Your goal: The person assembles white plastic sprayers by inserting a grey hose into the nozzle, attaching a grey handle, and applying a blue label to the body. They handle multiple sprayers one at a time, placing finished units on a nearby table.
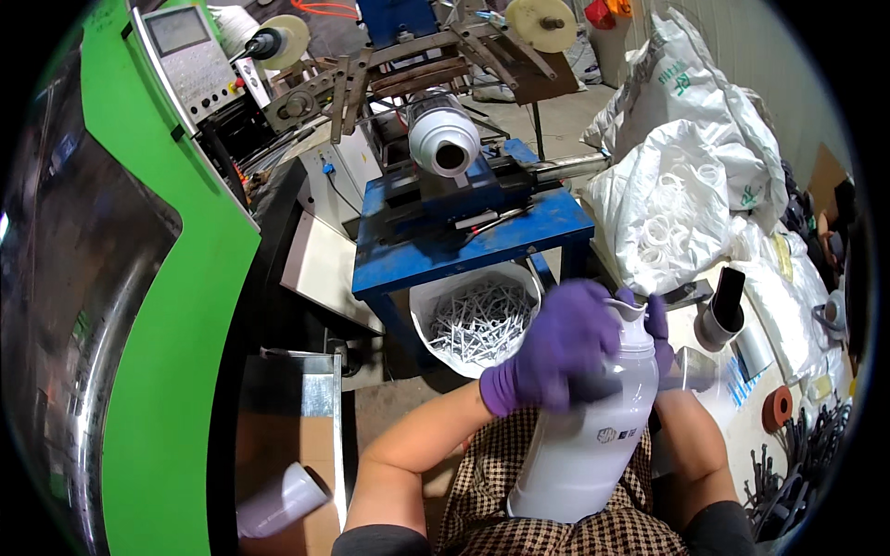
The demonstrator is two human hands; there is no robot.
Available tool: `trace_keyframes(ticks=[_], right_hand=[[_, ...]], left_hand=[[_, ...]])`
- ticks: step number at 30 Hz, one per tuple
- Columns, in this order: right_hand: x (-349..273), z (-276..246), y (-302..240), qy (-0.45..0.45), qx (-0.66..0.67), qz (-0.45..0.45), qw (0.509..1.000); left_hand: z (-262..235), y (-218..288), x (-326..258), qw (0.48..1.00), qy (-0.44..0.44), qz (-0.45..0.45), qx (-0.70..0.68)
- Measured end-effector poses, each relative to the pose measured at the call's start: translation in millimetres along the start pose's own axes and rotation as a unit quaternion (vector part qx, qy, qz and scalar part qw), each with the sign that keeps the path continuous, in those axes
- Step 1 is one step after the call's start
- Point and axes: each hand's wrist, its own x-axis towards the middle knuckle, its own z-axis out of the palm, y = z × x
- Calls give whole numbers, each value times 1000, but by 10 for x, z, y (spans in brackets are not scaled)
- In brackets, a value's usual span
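A white, glossy jug body [582,454] with a pouring lip stands tilted on my lap, its top leaning to the right. My left hand [567,343], in a purple glove, is at the jug's upper left side, its fingers curled but smeared by motion. Below those fingers is a dark blurred patch that I cannot make out. My right hand [658,334], also gloved in purple, grips the jug at the neck from the right and behind; most of it is hidden by the jug.
Ahead stands a blue machine table [436,255] with another jug body [443,139] mounted above it. Under it sits a white sack [424,315] of grey strips. A green machine [167,352] rises at left; a sack of white rings [681,204] stands right, near dark handles [788,482].
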Motion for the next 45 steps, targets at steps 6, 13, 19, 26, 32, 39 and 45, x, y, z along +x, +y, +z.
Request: trace_keyframes(ticks=[6,13,19,26,32,39,45], right_hand=[[52,-15,140,-29,81,37,996],[312,-324,121,81,-41,-104,990],[77,586,-97,-13,-150,-193,970],[49,784,-372,54,-450,-169,875],[63,779,-409,48,-462,-165,870],[81,676,-537,30,-452,-158,877],[-179,835,-357,-64,-665,-328,667]], left_hand=[[75,-2,-177,987,25,154,-37],[237,-755,-398,589,220,-307,-714],[51,-682,-366,648,124,-360,-660],[169,-740,-355,583,161,-423,-674],[211,-677,-293,536,133,-422,-719],[336,-730,-322,554,146,-414,-707],[402,-699,-299,725,110,-375,-567]])
